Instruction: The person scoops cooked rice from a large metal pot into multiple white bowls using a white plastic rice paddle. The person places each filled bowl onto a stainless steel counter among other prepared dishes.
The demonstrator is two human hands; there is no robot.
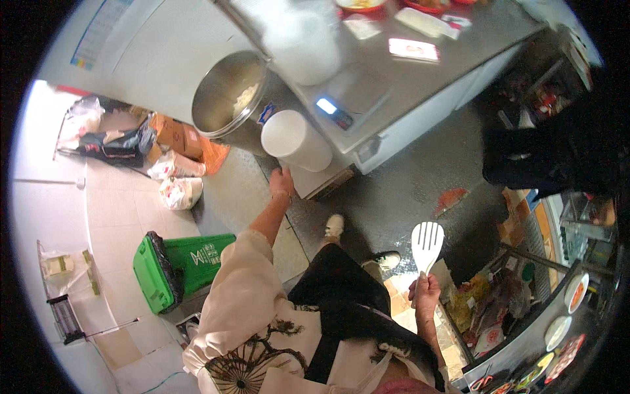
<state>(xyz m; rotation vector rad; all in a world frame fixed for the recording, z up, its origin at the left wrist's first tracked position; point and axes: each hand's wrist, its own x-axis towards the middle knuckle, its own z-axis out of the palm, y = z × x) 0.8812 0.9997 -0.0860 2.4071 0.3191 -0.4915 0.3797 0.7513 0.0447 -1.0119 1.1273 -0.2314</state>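
My right hand (pixel 426 293) grips the handle of a white slotted spatula (pixel 426 241), its head pointing away from me over the floor. My left hand (pixel 282 181) reaches forward beside a low stand (pixel 310 183), just below a stack of white round containers (pixel 295 140); whether its fingers touch anything I cannot tell. Behind the stack stands a large metal pot (pixel 229 96) with some pale food inside. On the steel counter (pixel 428 74) a digital scale (pixel 334 112) with a lit display sits near the corner.
A green wheeled bin (pixel 197 261) lined with a black bag stands at my left. Farther left lie cardboard boxes (pixel 174 135) and bags. A lit phone (pixel 413 49) rests on the counter. At lower right, a counter (pixel 521 359) bears dishes and scissors (pixel 481 383). Someone in dark clothes (pixel 556 143) is at right.
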